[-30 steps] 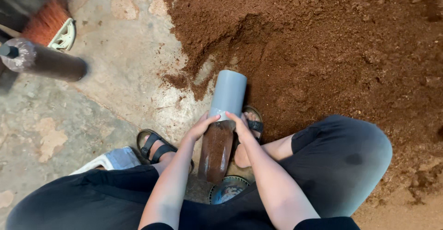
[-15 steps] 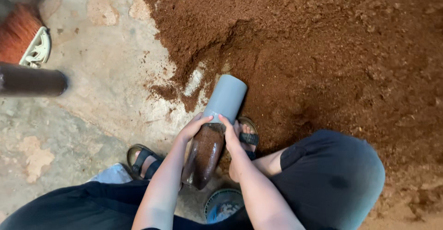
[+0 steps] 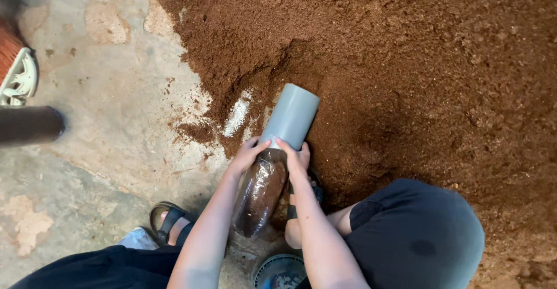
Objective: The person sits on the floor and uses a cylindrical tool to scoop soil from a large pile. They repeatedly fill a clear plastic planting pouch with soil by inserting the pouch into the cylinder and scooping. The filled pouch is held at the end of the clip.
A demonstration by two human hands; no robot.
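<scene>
1. The grey pipe (image 3: 290,117) lies tilted across the edge of the brown soil heap (image 3: 406,63), its far end pointing up and to the right into the soil and its near end toward the person.
2. A clear plastic bag (image 3: 259,193), packed dark with soil, runs on from the pipe's near end along the same long axis, down toward the person's lap.
3. The left hand (image 3: 246,155) grips the joint from the left, fingers curled and pressed together around the bag's mouth.
4. The right hand (image 3: 296,154) grips the same joint from the right, fingers wrapped close on the pipe's rim.
5. Both hands sit equally near; the pipe lies ahead of the fingertips, the bag behind them.
6. Sandalled feet (image 3: 168,222) rest on the concrete floor (image 3: 104,121) just beside the bag.
</scene>
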